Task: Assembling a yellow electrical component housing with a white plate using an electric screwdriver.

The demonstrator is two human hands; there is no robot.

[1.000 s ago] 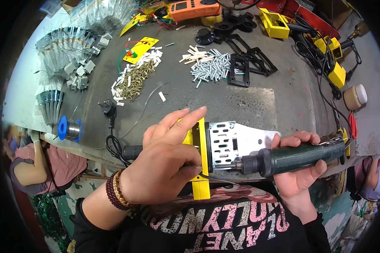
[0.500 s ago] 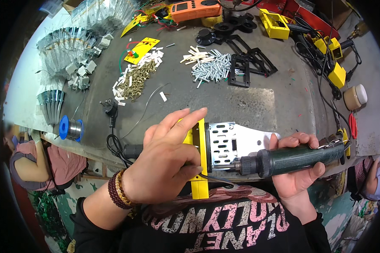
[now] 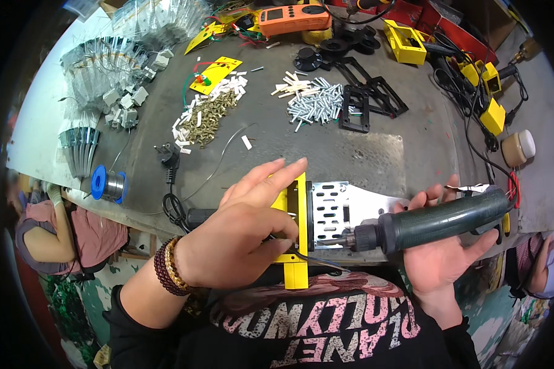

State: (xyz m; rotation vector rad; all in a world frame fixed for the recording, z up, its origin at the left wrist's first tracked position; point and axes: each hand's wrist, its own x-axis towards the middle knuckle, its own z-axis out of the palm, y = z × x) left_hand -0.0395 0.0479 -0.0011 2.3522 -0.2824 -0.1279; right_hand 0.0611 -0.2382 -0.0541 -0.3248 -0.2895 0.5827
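Note:
My left hand (image 3: pixel 234 240) is wrapped over a yellow plastic housing (image 3: pixel 297 275), with thumb and fingers bent at its open side. From the housing's right side sticks out a slotted metal guard (image 3: pixel 327 212), followed by a flat silver plate (image 3: pixel 372 206). In my right hand (image 3: pixel 436 264) lies a dark green electric screwdriver (image 3: pixel 440 222), across the palm under loosened fingers. Its bit points left along the guard's near edge, close to the housing; whether it sits in a screw cannot be seen. A black cord with a plug (image 3: pixel 168 155) lies left of the housing.
Brass-coloured screws (image 3: pixel 206 120) and silver screws (image 3: pixel 317 101) lie in piles beyond my hands. Black frames (image 3: pixel 355 109), an orange multimeter (image 3: pixel 292 19) and yellow housings (image 3: pixel 405 43) are farther back. A solder spool (image 3: pixel 109 184) stands left, a jar (image 3: pixel 518 146) right.
My right hand's fingers have loosened and spread around the screwdriver, whose rear end has tilted up slightly. My left hand keeps its hold on the housing. The whole view has shifted a little.

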